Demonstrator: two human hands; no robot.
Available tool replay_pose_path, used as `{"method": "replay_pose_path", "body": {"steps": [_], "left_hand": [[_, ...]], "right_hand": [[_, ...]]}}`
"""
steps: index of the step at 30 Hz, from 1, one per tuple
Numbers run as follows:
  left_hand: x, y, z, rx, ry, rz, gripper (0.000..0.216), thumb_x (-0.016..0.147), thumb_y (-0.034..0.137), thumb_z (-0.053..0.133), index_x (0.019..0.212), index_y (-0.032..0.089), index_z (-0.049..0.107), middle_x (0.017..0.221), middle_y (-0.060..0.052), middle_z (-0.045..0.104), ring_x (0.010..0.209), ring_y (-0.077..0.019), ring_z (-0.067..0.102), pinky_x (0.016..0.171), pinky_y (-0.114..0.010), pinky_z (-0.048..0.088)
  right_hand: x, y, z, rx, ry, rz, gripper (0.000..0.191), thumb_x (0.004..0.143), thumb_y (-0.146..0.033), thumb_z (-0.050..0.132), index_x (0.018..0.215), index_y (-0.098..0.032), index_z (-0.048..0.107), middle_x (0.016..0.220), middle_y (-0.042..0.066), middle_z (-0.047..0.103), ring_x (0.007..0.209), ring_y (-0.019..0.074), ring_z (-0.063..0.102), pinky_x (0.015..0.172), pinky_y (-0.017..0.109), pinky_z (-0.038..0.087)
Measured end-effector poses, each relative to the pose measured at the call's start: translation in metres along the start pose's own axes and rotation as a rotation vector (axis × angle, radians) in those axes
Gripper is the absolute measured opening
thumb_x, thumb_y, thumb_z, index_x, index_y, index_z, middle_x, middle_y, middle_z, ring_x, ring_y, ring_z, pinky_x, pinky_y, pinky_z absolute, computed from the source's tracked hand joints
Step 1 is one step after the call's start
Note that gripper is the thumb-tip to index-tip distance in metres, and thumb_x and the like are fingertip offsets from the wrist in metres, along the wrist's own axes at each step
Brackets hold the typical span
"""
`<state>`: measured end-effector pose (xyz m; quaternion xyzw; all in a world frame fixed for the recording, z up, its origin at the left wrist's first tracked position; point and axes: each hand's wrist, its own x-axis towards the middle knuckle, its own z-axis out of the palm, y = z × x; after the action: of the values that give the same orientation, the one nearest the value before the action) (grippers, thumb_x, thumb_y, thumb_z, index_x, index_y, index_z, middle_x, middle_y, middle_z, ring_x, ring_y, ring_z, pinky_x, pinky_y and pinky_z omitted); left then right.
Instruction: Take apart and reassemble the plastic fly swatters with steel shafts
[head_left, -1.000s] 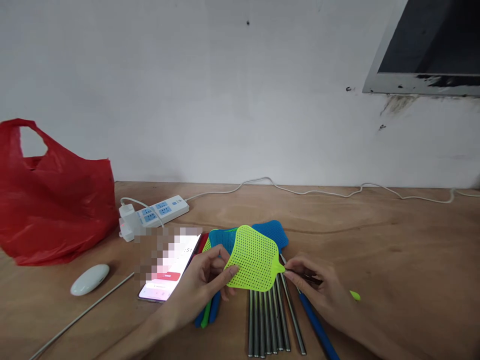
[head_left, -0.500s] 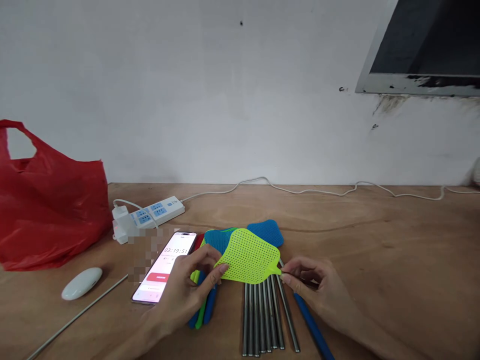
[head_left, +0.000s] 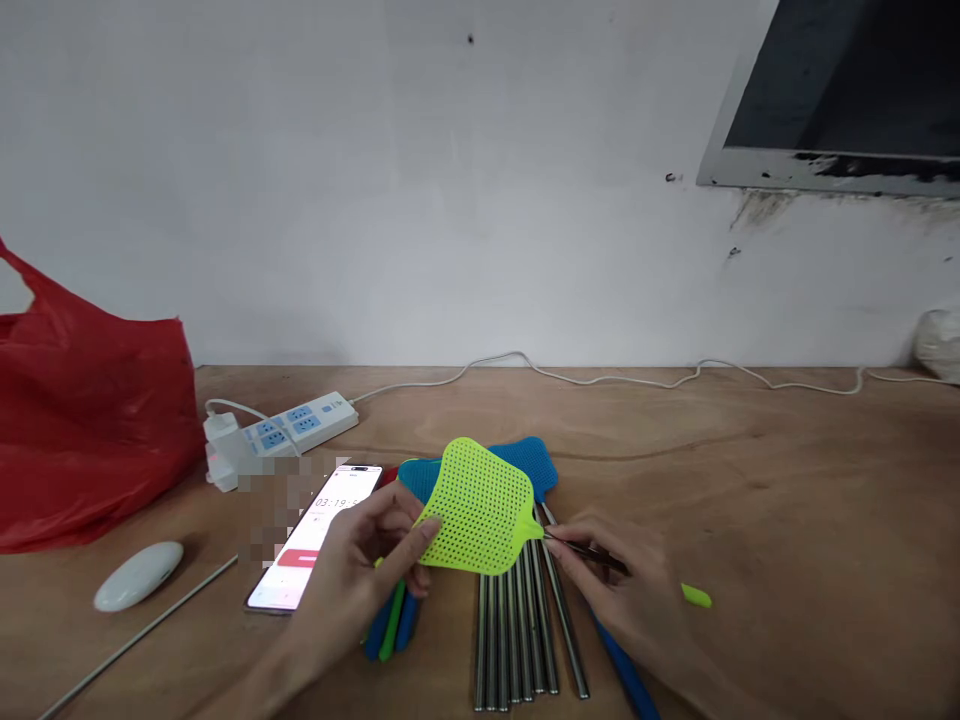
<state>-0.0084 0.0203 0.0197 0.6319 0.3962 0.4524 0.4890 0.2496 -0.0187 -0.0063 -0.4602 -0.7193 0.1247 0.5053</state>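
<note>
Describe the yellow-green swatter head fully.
The swatter head is a yellow-green plastic-looking mesh, square with rounded corners, narrowing to a neck at one corner. It is raised and tilted above the blue heads and steel rods. The left hand pinches its opposite corner; the right hand holds a thin rod at the neck.

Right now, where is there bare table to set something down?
Bare table lies right of the right hand, back to the white cable. Crowded from the red bag to the steel rods: power strip, phone, yellow-green swatter head, left hand.
</note>
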Motion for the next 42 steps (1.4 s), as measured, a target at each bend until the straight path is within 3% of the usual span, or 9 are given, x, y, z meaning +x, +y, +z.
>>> {"method": "replay_pose_path", "body": {"steps": [4,8,12,18,24,28,31,36,42], "left_hand": [[-0.001,-0.005,-0.002,0.267,0.108,0.294,0.009,0.089,0.024,0.065,0.082,0.02,0.06,0.062,0.004,0.064,0.053,-0.0119,0.064,0.054,-0.021,0.054],[0.005,-0.004,-0.008,0.212,0.173,0.292,0.011,0.091,0.027,0.063,0.083,0.021,0.057,0.061,0.006,0.062,0.052,-0.0121,0.062,0.051,-0.021,0.054],[0.015,0.0,-0.016,0.063,0.271,0.161,0.019,0.091,0.036,0.064,0.086,0.021,0.054,0.06,0.007,0.058,0.048,-0.012,0.059,0.045,-0.022,0.053],[0.022,-0.009,-0.016,0.058,0.153,-0.023,0.031,0.081,0.044,0.072,0.087,0.02,0.054,0.056,0.007,0.056,0.042,-0.0126,0.055,0.038,-0.022,0.05],[0.028,-0.018,-0.021,0.205,0.168,-0.107,0.048,0.08,0.059,0.065,0.101,0.016,0.061,0.057,0.005,0.055,0.041,-0.0118,0.05,0.032,-0.019,0.039],[0.035,-0.024,-0.03,0.332,0.122,-0.09,0.05,0.085,0.061,0.058,0.107,0.017,0.065,0.06,0.004,0.055,0.042,-0.0115,0.047,0.034,-0.02,0.035],[0.04,-0.025,-0.035,0.433,0.114,-0.037,0.05,0.088,0.059,0.054,0.117,0.019,0.062,0.07,0.001,0.061,0.053,-0.0166,0.058,0.042,-0.023,0.041],[0.043,-0.028,-0.043,0.885,0.167,0.049,0.041,0.094,0.049,0.044,0.12,0.022,0.061,0.076,0.0,0.065,0.056,-0.0202,0.062,0.054,-0.03,0.045],[0.037,-0.027,-0.039,1.152,0.18,0.302,0.035,0.1,0.041,0.037,0.115,0.023,0.063,0.109,-0.008,0.063,0.083,-0.0251,0.066,0.069,-0.036,0.051]], "right_hand": [[0.006,-0.002,-0.002,0.195,-0.147,0.325,0.016,0.083,-0.034,0.067,0.077,-0.021,0.074,0.066,0.002,0.073,0.057,0.0161,0.065,0.05,0.024,0.049],[0.016,-0.004,-0.009,0.346,-0.231,0.497,0.02,0.077,-0.039,0.072,0.073,-0.02,0.074,0.062,0.002,0.072,0.056,0.0152,0.064,0.052,0.024,0.049],[0.024,-0.001,-0.018,0.32,-0.174,0.528,0.022,0.073,-0.041,0.074,0.07,-0.019,0.074,0.061,0.002,0.069,0.053,0.0133,0.058,0.05,0.024,0.046],[0.025,0.004,-0.02,0.407,-0.2,0.558,0.036,0.077,-0.053,0.07,0.074,-0.018,0.076,0.066,0.007,0.074,0.05,0.0126,0.054,0.039,0.021,0.038],[0.018,0.006,-0.017,0.484,-0.188,0.6,0.043,0.075,-0.058,0.072,0.082,-0.016,0.079,0.069,0.01,0.076,0.052,0.0133,0.055,0.039,0.019,0.038],[0.016,0.006,-0.016,0.525,-0.19,0.617,0.042,0.076,-0.057,0.072,0.085,-0.017,0.08,0.07,0.01,0.076,0.051,0.0124,0.055,0.039,0.019,0.038],[0.015,0.006,-0.016,0.542,-0.184,0.631,0.044,0.073,-0.059,0.073,0.083,-0.017,0.081,0.071,0.01,0.076,0.052,0.0129,0.056,0.04,0.019,0.039],[0.015,0.006,-0.016,0.553,-0.176,0.629,0.042,0.076,-0.058,0.072,0.085,-0.017,0.081,0.069,0.009,0.075,0.049,0.0109,0.052,0.039,0.019,0.037],[0.016,0.004,-0.017,0.53,-0.16,0.606,0.041,0.074,-0.057,0.073,0.079,-0.017,0.081,0.068,0.011,0.076,0.05,0.0126,0.054,0.039,0.02,0.037]]}}
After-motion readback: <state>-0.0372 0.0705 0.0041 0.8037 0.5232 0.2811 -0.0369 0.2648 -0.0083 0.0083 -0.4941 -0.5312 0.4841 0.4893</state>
